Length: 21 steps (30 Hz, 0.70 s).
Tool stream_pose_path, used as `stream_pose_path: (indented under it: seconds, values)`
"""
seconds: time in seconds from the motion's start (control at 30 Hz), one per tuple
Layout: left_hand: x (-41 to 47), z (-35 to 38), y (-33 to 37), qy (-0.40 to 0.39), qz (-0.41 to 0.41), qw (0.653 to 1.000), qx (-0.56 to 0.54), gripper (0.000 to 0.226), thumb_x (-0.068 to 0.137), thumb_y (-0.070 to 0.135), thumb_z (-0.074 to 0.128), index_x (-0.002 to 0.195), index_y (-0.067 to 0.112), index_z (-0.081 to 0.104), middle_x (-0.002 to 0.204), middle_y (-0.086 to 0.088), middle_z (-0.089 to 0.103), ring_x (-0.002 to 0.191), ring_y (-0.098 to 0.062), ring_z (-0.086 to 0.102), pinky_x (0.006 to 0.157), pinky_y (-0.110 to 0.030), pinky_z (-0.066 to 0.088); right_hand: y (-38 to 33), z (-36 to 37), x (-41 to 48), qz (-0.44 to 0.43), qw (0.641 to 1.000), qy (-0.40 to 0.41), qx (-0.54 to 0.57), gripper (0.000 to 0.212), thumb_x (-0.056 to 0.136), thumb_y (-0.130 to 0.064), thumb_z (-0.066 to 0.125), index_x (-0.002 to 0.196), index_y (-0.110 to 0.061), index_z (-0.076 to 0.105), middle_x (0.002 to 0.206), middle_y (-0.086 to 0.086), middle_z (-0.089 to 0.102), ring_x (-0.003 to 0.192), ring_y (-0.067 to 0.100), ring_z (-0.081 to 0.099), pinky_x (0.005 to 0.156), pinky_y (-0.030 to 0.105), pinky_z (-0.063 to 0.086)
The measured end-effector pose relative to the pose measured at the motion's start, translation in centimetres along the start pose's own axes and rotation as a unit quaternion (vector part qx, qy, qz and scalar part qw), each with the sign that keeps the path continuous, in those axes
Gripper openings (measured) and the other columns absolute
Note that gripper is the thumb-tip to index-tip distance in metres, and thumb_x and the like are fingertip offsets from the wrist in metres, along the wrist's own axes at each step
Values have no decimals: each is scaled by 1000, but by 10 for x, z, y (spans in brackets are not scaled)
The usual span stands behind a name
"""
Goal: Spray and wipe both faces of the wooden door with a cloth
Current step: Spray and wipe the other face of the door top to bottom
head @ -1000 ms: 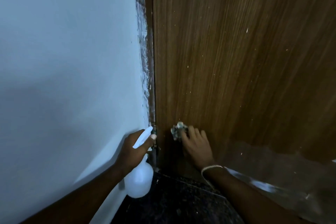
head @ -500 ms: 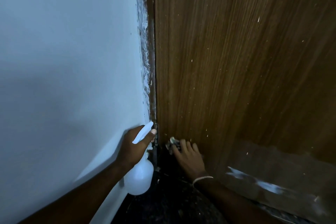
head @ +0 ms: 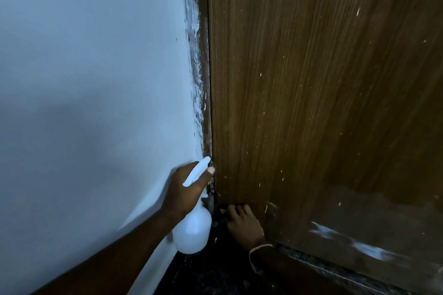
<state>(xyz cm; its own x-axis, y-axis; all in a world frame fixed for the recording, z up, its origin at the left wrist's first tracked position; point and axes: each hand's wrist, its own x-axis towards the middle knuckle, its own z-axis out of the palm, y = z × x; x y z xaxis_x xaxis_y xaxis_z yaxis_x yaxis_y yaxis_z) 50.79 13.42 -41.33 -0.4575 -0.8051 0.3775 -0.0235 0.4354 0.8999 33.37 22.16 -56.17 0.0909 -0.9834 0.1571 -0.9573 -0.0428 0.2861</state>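
Note:
The brown wooden door (head: 311,91) fills the right side, flecked with small pale specks. My left hand (head: 185,190) grips a white spray bottle (head: 193,230) by its neck and trigger, close to the door's hinge edge. My right hand (head: 243,223) is low at the door's bottom corner, fingers pressed against the wood over a cloth (head: 223,211), of which only a small pale bit shows. A bracelet circles the right wrist.
A pale painted wall (head: 91,91) covers the left side. The door frame (head: 199,67) between wall and door is smeared with white paint. The dark speckled floor (head: 215,275) lies below. White smears mark the door's lower panel (head: 364,249).
My right hand has slid down the door with the cloth, from about bottle-top height to the bottom corner. The left hand and bottle have stayed in place.

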Motion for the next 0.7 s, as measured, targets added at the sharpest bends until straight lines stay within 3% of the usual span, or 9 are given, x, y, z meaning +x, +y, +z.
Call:
stream_pose_path:
  seconds: [0.1, 0.17, 0.23, 0.33, 0.4, 0.47, 0.57, 0.63, 0.7]
  values:
    - [2, -1, 1, 6, 0, 1000, -3, 45, 91, 45, 69, 114, 8, 77, 87, 5, 76, 89, -23, 74, 85, -43, 57, 1, -24, 29, 14, 999, 26, 26, 45, 80, -37, 72, 121, -20, 61, 113, 9, 65, 86, 26, 63, 78, 36, 48]
    - [7, -1, 4, 11, 8, 1000, 3, 43, 91, 47, 69, 107, 9, 78, 85, -2, 76, 86, -29, 73, 81, -44, 58, -7, 5, 33, -20, 999, -19, -22, 29, 83, -33, 62, 108, -21, 73, 110, 6, 66, 84, 24, 65, 82, 37, 43]
    - [11, 1, 7, 22, 19, 1000, -5, 39, 89, 51, 70, 99, 13, 78, 82, -16, 72, 83, -38, 70, 77, -50, 58, -9, 39, 9, -45, 994, -93, -16, 35, 80, -32, 47, 84, -25, 80, 104, 1, 71, 81, 22, 68, 90, 37, 39]
    - [14, 5, 13, 17, 5, 1000, -15, 36, 93, 49, 73, 105, 16, 79, 85, -12, 75, 83, -34, 72, 82, -54, 60, 21, 34, -50, -4, 996, -88, -16, 35, 75, -36, 44, 64, -30, 76, 101, 0, 75, 80, 20, 69, 78, 36, 56]
    - [11, 9, 18, -5, -13, 1000, -22, 30, 96, 38, 73, 113, 13, 78, 90, -4, 79, 89, -25, 76, 90, -52, 62, 51, 4, -84, 30, 999, 2, -12, 26, 73, -37, 64, 93, -27, 78, 113, 9, 70, 89, 27, 67, 76, 45, 55]
    - [6, 16, 23, -22, -21, 999, -30, 27, 95, 34, 72, 110, 13, 78, 91, -3, 80, 91, -24, 76, 93, -50, 62, 75, -22, -95, 85, 991, 98, -28, 52, 78, -35, 63, 127, -20, 63, 121, 17, 58, 96, 32, 56, 78, 45, 43]
    - [-5, 25, 32, -34, -25, 998, -53, 26, 92, 39, 71, 109, 20, 78, 94, -2, 80, 93, -24, 77, 92, -42, 62, 69, -43, -58, 136, 968, 209, 21, 50, 86, -29, 64, 134, -16, 60, 115, 15, 57, 91, 30, 52, 72, 41, 42]
    - [-18, 29, 34, -39, -18, 997, -61, 25, 89, 39, 70, 108, 25, 77, 93, -2, 81, 92, -22, 77, 89, -32, 62, 40, -19, -35, 60, 984, 169, 1, 39, 85, -24, 64, 124, -18, 67, 118, 12, 59, 94, 28, 53, 73, 39, 45]
    - [-32, 29, 32, -41, -9, 997, -70, 28, 89, 38, 69, 109, 21, 77, 93, -2, 81, 91, -19, 77, 84, -23, 60, 22, 24, -41, -10, 998, 32, -49, 31, 83, -27, 58, 108, -20, 75, 119, 7, 62, 95, 26, 49, 78, 38, 39]
